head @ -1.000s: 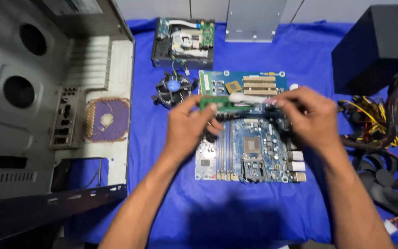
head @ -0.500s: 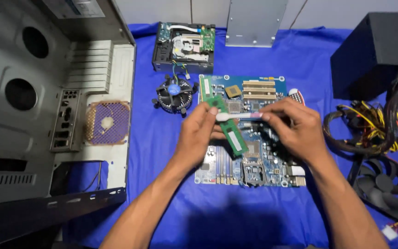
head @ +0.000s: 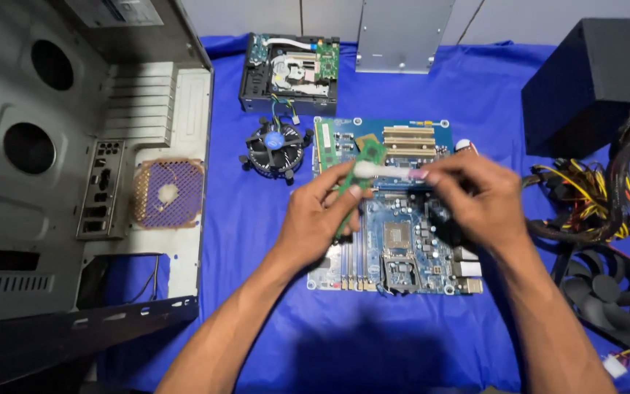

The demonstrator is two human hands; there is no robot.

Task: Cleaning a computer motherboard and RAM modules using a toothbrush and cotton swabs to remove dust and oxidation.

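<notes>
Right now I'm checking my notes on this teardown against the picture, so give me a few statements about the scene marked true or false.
1. The left hand holds a green memory stick. True.
2. The right hand holds a screwdriver. False: it holds a small white brush-like tool, its tip at the stick.
3. The motherboard lies on a blue cloth. True.
4. The round cooler fan is mounted on the motherboard. False: it lies on the cloth, left of the board.
5. The open computer case lies at the left. True.
</notes>
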